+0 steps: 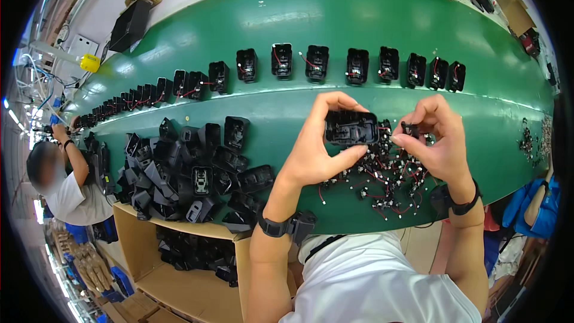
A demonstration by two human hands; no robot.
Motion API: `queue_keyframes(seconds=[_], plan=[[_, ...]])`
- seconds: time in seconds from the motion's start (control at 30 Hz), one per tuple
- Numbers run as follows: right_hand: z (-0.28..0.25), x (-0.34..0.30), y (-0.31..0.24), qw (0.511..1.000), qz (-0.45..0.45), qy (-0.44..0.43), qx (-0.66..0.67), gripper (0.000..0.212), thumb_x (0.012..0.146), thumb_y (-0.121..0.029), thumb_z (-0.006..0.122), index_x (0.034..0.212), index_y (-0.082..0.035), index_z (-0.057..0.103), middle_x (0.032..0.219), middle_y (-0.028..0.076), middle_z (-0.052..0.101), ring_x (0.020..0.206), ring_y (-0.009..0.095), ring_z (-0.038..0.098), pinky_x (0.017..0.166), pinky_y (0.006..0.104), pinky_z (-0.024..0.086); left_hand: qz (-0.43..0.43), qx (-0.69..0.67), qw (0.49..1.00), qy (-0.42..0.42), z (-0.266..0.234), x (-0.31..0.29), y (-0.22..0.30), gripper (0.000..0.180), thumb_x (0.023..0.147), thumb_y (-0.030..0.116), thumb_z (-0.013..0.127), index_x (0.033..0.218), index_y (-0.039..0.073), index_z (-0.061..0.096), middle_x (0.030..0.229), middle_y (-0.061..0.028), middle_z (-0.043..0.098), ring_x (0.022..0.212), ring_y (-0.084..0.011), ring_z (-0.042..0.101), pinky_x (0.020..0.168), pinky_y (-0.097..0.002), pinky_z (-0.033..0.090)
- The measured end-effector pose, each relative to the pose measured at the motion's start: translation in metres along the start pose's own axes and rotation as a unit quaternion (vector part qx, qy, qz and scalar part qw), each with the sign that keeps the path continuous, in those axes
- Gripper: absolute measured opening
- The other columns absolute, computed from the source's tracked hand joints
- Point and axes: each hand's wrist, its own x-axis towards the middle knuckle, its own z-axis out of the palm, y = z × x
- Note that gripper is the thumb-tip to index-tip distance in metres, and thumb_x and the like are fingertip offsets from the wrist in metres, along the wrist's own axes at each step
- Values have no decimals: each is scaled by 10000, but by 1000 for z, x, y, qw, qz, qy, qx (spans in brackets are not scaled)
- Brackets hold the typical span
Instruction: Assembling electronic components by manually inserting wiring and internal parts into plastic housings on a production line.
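Note:
My left hand [323, 152] grips a black plastic housing [351, 128], its open hollow side facing up, fingers and thumb around its edges. Just to the right, my right hand [439, 137] pinches a small black part [410, 129] between thumb and fingertips; its exact kind is too small to make out. The two hands are apart, above the green table. Beneath and between them lies a loose pile of small black parts with red wires and white connectors [391, 182].
Along the table [287, 116] runs a long row of black housings [316, 63], some with red wires. A heap of housings [173, 170] lies left, beside an open cardboard box [185, 290] holding black parts. A co-worker [72, 185] sits far left. Tiny pieces [535, 140] lie far right.

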Motion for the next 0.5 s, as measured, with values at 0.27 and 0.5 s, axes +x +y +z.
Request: queue_keyframes(seconds=[0.27, 0.5], plan=[[7, 18, -6, 991, -95, -79, -54, 252, 716, 26, 756, 955, -16, 689, 936, 81, 619, 752, 133, 624, 617, 236, 536, -1, -60, 998, -6, 5, -2, -7, 563, 715, 42, 721, 1201, 30, 437, 1175, -112, 548, 1094, -191, 536, 988, -330, 408], [2, 19, -11, 983, -129, -121, -46, 325, 718, 93, 686, 1006, -52, 725, 940, 84, 613, 775, 169, 627, 659, 273, 527, 12, 0, 1000, 0, 8, -1, -7, 562, 694, 19, 723, 1190, 17, 457, 1174, -143, 550, 1125, -220, 541, 984, -342, 419]])
